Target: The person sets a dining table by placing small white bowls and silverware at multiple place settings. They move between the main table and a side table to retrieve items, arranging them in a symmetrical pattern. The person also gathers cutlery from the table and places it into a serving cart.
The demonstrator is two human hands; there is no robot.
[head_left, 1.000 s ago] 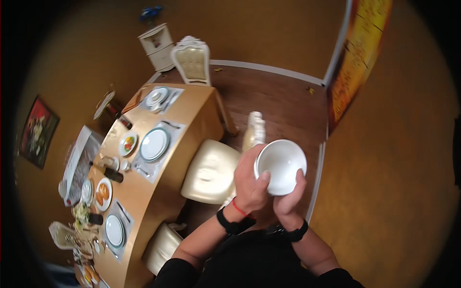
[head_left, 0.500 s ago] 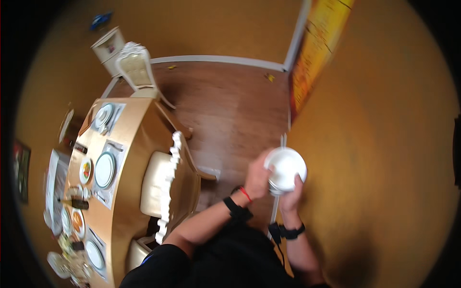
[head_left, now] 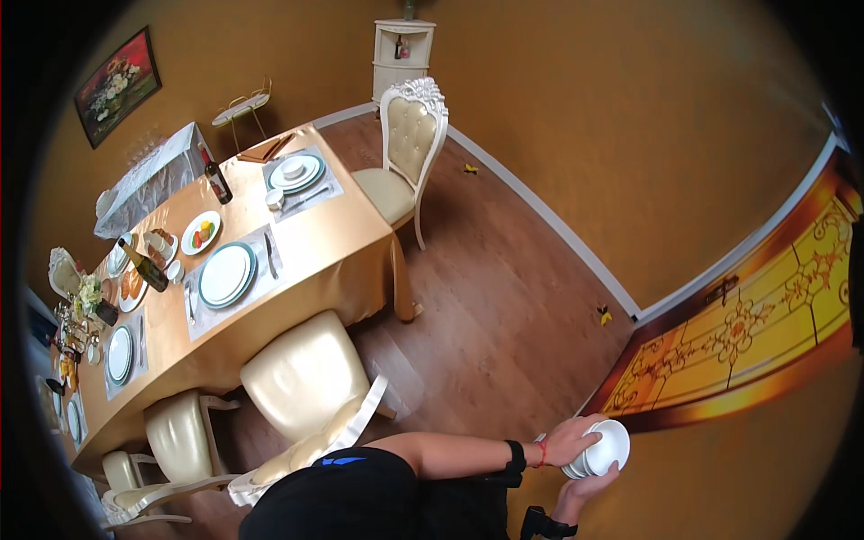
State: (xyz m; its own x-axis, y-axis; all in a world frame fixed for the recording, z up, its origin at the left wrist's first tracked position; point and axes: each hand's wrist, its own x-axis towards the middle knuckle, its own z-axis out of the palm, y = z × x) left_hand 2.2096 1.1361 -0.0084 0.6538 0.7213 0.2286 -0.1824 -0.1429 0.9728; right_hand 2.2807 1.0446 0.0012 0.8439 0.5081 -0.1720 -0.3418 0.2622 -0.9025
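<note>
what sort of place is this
Probably a dining room, at home or in a restaurant: a long table set with plates, and cream cushioned chairs along its side.

Wide fisheye view taken from head height, angled down, straight lines bent toward rim; left hand (head_left: 569,441) and right hand (head_left: 589,487) caught close at 5 o'clock, table (head_left: 335,196) farther off at 9 o'clock, corner cabinet (head_left: 401,76) far back at 12 o'clock

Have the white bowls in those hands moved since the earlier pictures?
Yes. Judged against the yellow panel, the white bowls have shifted toward it in the view, now appearing beside its lower edge.
</note>
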